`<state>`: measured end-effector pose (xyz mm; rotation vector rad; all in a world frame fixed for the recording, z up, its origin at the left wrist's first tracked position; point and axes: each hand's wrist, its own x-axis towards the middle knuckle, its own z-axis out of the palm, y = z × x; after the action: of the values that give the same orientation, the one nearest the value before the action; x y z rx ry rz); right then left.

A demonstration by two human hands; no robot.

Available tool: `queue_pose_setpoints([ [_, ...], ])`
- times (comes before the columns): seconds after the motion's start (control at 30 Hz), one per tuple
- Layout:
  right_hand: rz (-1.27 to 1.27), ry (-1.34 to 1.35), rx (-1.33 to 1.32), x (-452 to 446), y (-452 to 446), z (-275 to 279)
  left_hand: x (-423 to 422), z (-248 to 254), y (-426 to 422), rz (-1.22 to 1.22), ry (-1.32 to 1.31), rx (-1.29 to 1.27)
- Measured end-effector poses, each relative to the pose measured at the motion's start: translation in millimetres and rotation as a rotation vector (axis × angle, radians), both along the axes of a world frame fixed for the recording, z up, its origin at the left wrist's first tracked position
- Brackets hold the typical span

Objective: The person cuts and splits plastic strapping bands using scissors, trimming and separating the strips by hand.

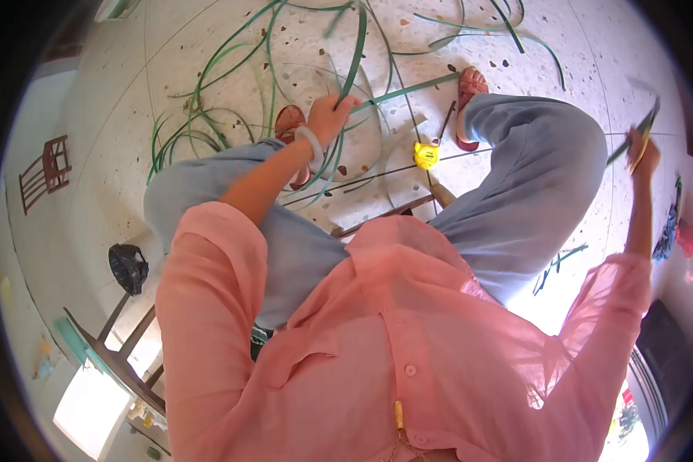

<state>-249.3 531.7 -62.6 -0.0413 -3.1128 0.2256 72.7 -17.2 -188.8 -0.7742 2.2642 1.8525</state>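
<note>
My left hand point(331, 119) is closed around a flat green strip point(359, 50), which rises from the fist and bends away across the floor. Another length of green strip point(412, 90) runs from beside that hand to the sandal point(472, 83) on my right foot. Out to the right, my right hand point(644, 156) grips a long, thin, dark thing point(653, 113) with a yellowish part; blur hides its exact kind. On the floor between my feet lies a yellow tape measure point(426, 155).
Loose green strips point(196, 138) lie in coils on the speckled tile floor point(185, 58). Short green pieces point(556, 269) are by my right thigh. A small wooden chair point(56, 164) stands at the left, with a black object point(128, 269) and a table point(92, 346) nearer.
</note>
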Motion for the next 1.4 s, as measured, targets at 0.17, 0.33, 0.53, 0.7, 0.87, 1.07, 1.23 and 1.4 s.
queue_pose_setpoints([
  [0.17, -0.272, -0.171, 0.18, 167, 98, -125, 32, -91, 18, -0.024, -0.109, -0.087],
  [0.33, -0.836, -0.079, -0.561, 316, 148, -229, 28, -143, 49, 0.059, -0.206, -0.219],
  [0.53, -1.003, -0.161, -0.555, 324, 100, -199, -5, -176, 87, -0.009, -0.302, 0.032],
  [0.7, -1.015, -0.159, -0.53, 308, 79, -173, -35, -176, 98, 0.223, -0.231, 0.179],
  [0.87, -0.868, 0.001, -0.555, 290, 74, -132, -79, -136, 90, 0.2, 0.042, 0.061],
  [1.07, -0.754, 0.268, -0.454, 279, 101, -74, -191, 53, 143, -0.234, 0.414, -0.222],
  [1.23, -0.818, 0.407, -0.424, 271, 154, -27, -252, 179, 239, -0.748, 0.525, -0.418],
  [1.4, -0.782, 0.606, -0.507, 272, 198, 32, -212, 203, 379, -1.169, 0.555, -0.759],
])
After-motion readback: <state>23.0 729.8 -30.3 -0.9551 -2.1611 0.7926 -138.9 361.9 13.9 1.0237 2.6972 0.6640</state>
